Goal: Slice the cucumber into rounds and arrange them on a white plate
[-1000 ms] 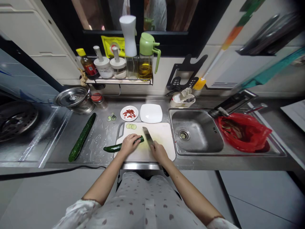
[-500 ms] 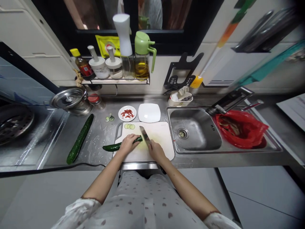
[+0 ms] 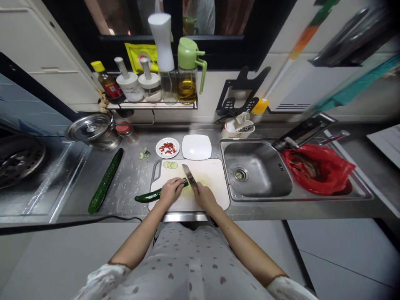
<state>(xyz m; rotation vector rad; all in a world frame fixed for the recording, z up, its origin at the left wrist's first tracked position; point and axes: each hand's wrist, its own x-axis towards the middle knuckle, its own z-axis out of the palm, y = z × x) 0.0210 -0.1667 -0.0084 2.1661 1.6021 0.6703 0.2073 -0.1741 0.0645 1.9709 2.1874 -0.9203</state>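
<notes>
My left hand (image 3: 171, 191) is closed over a dark green cucumber (image 3: 148, 197), which lies slantwise on the white cutting board (image 3: 215, 179) with its left end past the board's edge. In my right hand (image 3: 205, 197) is the handle of a kitchen knife (image 3: 189, 176). The blade stands at the cucumber's right end, close to my left fingertips; whether it touches the flesh I cannot tell. A few pale cucumber slices (image 3: 170, 165) lie at the board's upper left. Behind the board are a small plate (image 3: 158, 152) of chopped red pieces and a white square plate (image 3: 196, 147).
Another cucumber (image 3: 105, 181) lies on the counter at the left, near a lidded pot (image 3: 93, 131). Green scraps (image 3: 144, 153) sit behind the board. At the right is the sink (image 3: 259, 171), with a red plastic bag (image 3: 325, 171) beside it. A condiment shelf (image 3: 153, 105) hangs above.
My left hand has shifted slightly right along the cucumber, leaving less of its right end showing. The knife stays close by at nearly the same spot.
</notes>
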